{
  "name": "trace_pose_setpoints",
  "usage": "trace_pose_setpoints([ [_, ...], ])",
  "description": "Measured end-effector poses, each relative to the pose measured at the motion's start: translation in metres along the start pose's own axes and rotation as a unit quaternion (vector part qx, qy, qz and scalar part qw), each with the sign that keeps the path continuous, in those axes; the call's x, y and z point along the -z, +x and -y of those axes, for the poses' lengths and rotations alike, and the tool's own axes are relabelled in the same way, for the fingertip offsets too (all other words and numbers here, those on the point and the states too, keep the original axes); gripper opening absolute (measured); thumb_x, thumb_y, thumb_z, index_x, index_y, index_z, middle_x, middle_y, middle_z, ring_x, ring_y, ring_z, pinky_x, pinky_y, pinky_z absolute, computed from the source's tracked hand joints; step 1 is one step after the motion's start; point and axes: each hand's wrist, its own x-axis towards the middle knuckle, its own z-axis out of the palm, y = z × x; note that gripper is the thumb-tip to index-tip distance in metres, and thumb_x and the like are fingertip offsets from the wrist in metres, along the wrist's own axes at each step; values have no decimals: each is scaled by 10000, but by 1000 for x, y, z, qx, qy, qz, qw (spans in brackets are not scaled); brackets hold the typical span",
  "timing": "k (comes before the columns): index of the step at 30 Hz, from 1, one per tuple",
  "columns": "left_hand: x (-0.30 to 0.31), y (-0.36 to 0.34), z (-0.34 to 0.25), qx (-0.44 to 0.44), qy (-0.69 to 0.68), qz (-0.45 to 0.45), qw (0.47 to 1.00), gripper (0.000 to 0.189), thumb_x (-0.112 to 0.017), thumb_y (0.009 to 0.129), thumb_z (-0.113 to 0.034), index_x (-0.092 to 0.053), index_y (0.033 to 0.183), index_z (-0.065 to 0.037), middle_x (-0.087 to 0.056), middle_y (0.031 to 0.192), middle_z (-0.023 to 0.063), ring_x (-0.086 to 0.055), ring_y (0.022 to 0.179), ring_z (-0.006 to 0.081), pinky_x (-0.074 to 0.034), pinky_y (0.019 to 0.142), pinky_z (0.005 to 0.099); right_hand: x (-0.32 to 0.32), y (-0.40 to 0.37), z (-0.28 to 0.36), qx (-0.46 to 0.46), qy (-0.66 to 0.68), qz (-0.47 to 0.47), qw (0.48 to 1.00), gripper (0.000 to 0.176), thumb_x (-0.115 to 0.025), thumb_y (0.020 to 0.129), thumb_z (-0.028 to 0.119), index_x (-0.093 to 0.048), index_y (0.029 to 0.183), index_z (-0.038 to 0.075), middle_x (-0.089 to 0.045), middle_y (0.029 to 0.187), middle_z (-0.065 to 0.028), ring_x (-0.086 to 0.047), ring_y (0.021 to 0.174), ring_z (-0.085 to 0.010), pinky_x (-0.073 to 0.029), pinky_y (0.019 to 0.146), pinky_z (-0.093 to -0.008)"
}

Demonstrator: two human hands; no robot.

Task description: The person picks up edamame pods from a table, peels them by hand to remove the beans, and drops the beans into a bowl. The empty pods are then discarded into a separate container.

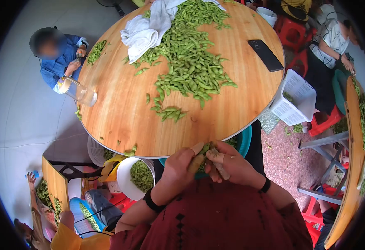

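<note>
My left hand (181, 165) and my right hand (236, 166) meet just off the near edge of the round wooden table (122, 106). Between their fingertips is a green edamame pod (206, 149), partly hidden by the fingers. Both hands are closed, with pale coverings on some fingers. Below them a teal basin (246, 141) shows, half under the tabletop, with green pieces inside. A big heap of edamame pods (195, 66) spreads from the table's far side to its middle. A few stray pods (130, 151) lie by the near edge.
A white cloth (143, 37) lies over part of the heap. On the right rests a black phone (266, 55); at left stands a clear jug (82, 93). A white bucket (123, 177) of beans and a white basket (293, 102) flank me. Other people sit around.
</note>
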Motion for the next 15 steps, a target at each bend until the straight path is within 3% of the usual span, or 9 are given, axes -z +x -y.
trace_pose_setpoints([
  [1,0,0,-1,100,-85,15,991,174,-598,909,-39,-658,1067,3,-649,741,86,-647,723,132,-504,642,267,-1,-1,-1,29,-63,-12,998,146,-493,994,179,-507,1087,67,-615,756,-56,-564,523,-130,-414,443,-258],
  [2,1,1,0,100,-85,16,991,174,-598,909,-39,-658,1067,3,-649,741,86,-647,723,132,-504,642,267,-2,-1,-3,57,-125,-25,990,120,-484,997,167,-509,1036,56,-621,773,-59,-578,538,-125,-431,457,-261],
  [4,3,2,3,298,-338,51,891,175,-571,924,-44,-665,1064,3,-642,732,78,-625,716,110,-500,646,284,5,3,-6,87,-187,-27,978,112,-517,977,150,-515,1012,44,-620,765,-73,-583,539,-152,-432,470,-279],
  [5,2,3,2,298,-339,52,891,175,-571,924,-44,-665,1064,3,-642,732,78,-625,716,110,-500,646,284,9,5,-8,118,-250,-28,961,110,-551,957,134,-520,988,32,-619,758,-88,-588,539,-180,-433,484,-296],
  [6,1,3,1,241,-237,54,940,188,-574,910,-31,-656,1076,4,-639,759,119,-638,705,208,-502,632,302,12,6,-11,118,-250,-29,961,110,-551,957,134,-520,988,32,-619,758,-88,-588,539,-180,-433,484,-296],
  [7,0,4,0,180,-130,54,973,205,-578,896,-18,-647,1088,4,-636,786,159,-652,694,306,-503,617,321,15,7,-14,194,-358,-69,911,168,-600,927,145,-534,1014,19,-611,754,-89,-569,553,-164,-435,501,-302],
  [8,-1,4,0,181,-130,54,973,205,-578,896,-18,-647,1088,4,-636,786,159,-652,694,306,-503,617,321,17,8,-16,266,-457,-108,842,234,-650,896,157,-547,1041,5,-604,751,-89,-549,567,-149,-436,517,-307],
  [10,-4,2,0,58,-35,27,997,186,-583,883,-5,-631,1062,16,-633,840,184,-645,733,355,-513,635,368,11,8,-16,307,-463,-138,820,272,-687,862,165,-549,1029,2,-592,772,-107,-551,586,-162,-440,537,-320],
  [15,1,-2,-11,46,-14,54,997,188,-622,823,14,-630,1011,20,-661,903,184,-656,782,361,-529,685,363,12,9,-17,359,-518,-144,763,296,-722,790,128,-544,992,5,-560,826,-140,-571,655,-229,-457,587,-350],
])
